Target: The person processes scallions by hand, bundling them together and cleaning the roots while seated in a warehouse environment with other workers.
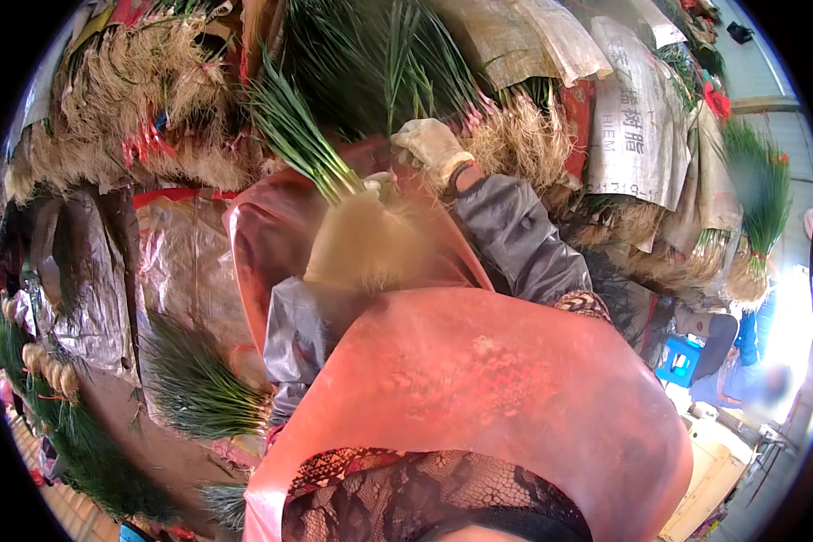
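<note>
My left hand [357,239], in a pale glove, is wrapped around a bunch of green onions [312,149]. Their leaves point up and to the left, and a few root hairs show below the glove. To its right, my gloved right hand [432,152] has its fingers curled in at the edge of the large green onion pile [352,63]. Whatever those fingers pinch, if anything, is hidden. Both hands are above the reddish apron [479,379] over my lap.
Rooty onion bundles [144,99] are stacked at the far left; more roots [519,135] show at right beneath woven sacks [637,117]. A loose bunch [203,379] lies low at left. Tied bundles [754,208] stand at far right, near a blue stool [679,361] and a seated person.
</note>
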`<state>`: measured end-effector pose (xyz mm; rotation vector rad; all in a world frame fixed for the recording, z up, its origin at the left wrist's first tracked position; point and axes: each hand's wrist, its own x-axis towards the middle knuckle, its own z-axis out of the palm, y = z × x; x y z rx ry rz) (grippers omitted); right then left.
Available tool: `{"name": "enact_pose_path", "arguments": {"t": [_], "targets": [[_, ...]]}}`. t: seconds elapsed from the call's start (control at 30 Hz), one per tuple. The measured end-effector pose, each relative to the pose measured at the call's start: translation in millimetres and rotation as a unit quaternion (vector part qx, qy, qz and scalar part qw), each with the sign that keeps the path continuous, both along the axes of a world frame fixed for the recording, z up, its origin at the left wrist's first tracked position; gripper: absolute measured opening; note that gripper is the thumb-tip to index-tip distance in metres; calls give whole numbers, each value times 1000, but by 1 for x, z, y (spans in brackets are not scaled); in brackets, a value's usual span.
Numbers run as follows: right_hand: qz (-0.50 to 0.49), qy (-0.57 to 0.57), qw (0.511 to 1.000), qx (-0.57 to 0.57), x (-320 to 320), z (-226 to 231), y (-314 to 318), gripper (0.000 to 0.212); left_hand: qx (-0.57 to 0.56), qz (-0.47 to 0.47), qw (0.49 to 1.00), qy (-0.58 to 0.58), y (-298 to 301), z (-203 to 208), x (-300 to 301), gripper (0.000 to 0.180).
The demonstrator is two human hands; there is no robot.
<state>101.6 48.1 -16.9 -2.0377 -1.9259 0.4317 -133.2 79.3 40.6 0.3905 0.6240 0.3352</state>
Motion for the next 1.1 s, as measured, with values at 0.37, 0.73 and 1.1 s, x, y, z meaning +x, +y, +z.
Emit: {"name": "enact_pose_path", "arguments": {"t": [0.37, 0.73, 1.1], "targets": [[-281, -192, 939, 52, 6, 25, 14, 34, 170, -21, 982, 74, 23, -49, 55, 22], [-284, 713, 630, 115, 45, 53, -55, 19, 178, -63, 962, 199, 35, -47, 103, 18], [-237, 205, 928, 201, -5, 65, -63, 22, -120, 52, 985, -108, -6, 21, 20, 44]]}}
